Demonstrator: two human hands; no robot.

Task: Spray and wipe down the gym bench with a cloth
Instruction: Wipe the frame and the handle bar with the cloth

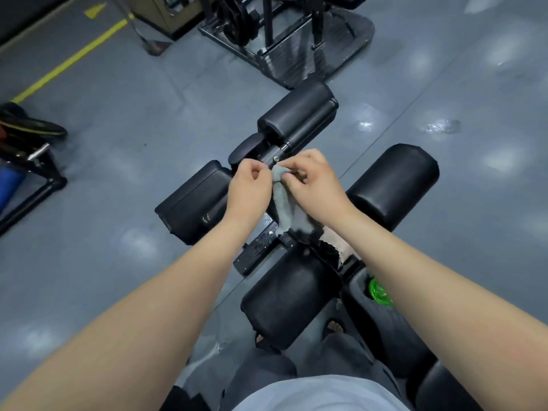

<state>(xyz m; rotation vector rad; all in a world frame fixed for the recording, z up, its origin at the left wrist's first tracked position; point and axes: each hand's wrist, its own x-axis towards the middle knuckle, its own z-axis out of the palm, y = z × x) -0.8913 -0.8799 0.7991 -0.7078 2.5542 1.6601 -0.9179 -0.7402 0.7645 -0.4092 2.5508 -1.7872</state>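
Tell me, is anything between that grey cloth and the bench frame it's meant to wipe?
Nothing visible. The left hand and right hand hold the cloth, whose lower end hangs right over the wet metal frame, between the black roller pads.

The bench (284,295) is a black metal frame (258,250) carrying several fat black rolled pads (394,185), and water drops sit on the frame's flat bar. A round green thing (379,292) lies on the bench's right side, partly hidden. The bench stands on a shiny grey floor (118,143) marked with a yellow line (71,59), and a weight machine (284,34) stands farther off on it.
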